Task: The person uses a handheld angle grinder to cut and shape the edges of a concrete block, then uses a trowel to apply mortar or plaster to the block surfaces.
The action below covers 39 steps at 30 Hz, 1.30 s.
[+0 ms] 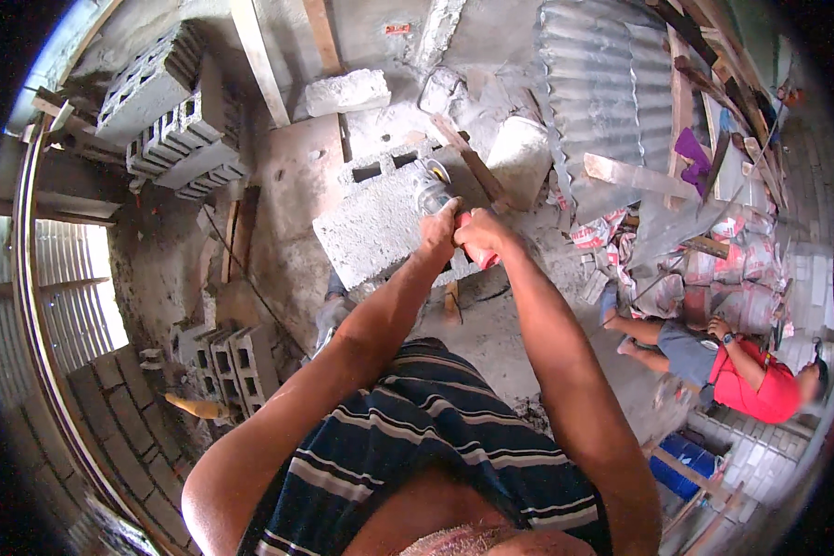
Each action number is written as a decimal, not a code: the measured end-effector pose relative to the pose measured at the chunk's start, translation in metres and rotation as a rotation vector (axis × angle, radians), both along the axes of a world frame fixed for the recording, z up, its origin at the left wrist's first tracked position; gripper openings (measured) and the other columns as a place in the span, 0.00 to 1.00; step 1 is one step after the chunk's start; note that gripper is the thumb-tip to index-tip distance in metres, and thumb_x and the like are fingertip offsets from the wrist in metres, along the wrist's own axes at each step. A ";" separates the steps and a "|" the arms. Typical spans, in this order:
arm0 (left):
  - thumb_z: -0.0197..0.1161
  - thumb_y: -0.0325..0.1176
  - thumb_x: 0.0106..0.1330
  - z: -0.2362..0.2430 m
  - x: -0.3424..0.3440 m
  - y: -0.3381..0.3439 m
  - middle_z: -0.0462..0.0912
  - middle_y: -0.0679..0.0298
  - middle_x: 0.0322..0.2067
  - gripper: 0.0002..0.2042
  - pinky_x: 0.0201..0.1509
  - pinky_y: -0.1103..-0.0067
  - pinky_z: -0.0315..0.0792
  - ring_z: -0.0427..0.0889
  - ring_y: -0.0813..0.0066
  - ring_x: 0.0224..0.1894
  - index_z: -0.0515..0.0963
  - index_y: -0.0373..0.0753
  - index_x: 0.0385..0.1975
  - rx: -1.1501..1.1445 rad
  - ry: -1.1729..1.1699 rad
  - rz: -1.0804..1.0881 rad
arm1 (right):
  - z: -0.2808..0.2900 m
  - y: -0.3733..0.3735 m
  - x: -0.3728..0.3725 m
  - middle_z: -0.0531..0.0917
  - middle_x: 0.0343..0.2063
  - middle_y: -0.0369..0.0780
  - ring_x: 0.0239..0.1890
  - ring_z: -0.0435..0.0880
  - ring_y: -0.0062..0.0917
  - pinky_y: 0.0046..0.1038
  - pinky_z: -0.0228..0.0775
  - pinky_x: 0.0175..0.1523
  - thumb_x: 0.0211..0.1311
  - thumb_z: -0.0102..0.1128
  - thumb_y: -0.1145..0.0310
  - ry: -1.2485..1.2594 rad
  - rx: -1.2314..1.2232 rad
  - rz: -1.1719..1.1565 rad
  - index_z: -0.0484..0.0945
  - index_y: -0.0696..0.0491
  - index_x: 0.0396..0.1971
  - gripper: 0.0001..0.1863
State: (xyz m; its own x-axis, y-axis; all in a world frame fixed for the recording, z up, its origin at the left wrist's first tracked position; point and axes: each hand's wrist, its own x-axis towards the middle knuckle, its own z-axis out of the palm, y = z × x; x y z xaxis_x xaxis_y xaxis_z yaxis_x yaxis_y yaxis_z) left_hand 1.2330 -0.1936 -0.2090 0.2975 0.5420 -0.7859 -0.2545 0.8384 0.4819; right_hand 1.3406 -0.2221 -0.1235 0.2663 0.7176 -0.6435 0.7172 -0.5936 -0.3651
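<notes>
The fingers of the left hand (pixel 441 228) wrap around the grey front part of a red-and-grey handheld power grinder (pixel 430 196), while those of the right hand (pixel 481 232) are clamped on its red rear body, just above the centre of the frame. The grinder's round disc (pixel 436 170) points toward the top of the frame, near the far edge of a pale grey hollow concrete block (pixel 366 227) lying beneath it; whether they touch, I cannot tell. A brown wooden stick (pixel 473 162) lies right of the block, and a rough white slab (pixel 347 92) lies above it. Stacked grey hollow blocks (pixel 157 93) fill the upper left, a grey corrugated metal sheet (pixel 598 102) the upper right. At the right, a person in a red shirt (pixel 760 382) is near red-and-white sacks (pixel 741 264).
</notes>
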 end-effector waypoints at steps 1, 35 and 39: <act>0.66 0.43 0.59 -0.003 -0.006 -0.003 0.83 0.57 0.32 0.14 0.35 0.70 0.76 0.82 0.69 0.33 0.82 0.41 0.40 0.533 0.267 -0.255 | -0.004 0.002 0.002 0.84 0.32 0.58 0.36 0.86 0.44 0.38 0.76 0.40 0.34 0.67 0.59 -0.009 -0.004 0.005 0.80 0.70 0.33 0.29; 0.69 0.29 0.49 -0.011 0.001 -0.055 0.84 0.54 0.39 0.34 0.47 0.65 0.74 0.83 0.51 0.43 0.67 0.47 0.60 1.112 0.421 -0.718 | 0.009 -0.057 0.010 0.84 0.30 0.56 0.33 0.86 0.42 0.39 0.76 0.36 0.33 0.66 0.60 -0.054 -0.045 -0.033 0.81 0.67 0.32 0.27; 0.69 0.28 0.49 -0.049 -0.010 -0.041 0.84 0.54 0.40 0.33 0.47 0.64 0.74 0.83 0.51 0.45 0.67 0.47 0.59 1.056 0.152 -0.431 | 0.003 -0.043 -0.001 0.84 0.30 0.56 0.32 0.86 0.42 0.39 0.76 0.35 0.33 0.66 0.60 -0.017 0.006 0.016 0.81 0.67 0.32 0.27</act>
State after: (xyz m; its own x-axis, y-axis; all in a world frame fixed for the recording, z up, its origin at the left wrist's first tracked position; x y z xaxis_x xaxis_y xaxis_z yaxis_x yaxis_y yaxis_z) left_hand 1.2232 -0.2343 -0.2584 0.5594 0.8277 -0.0437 0.0758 0.0014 0.9971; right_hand 1.3395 -0.2649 -0.1201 0.2650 0.7256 -0.6350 0.7328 -0.5796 -0.3564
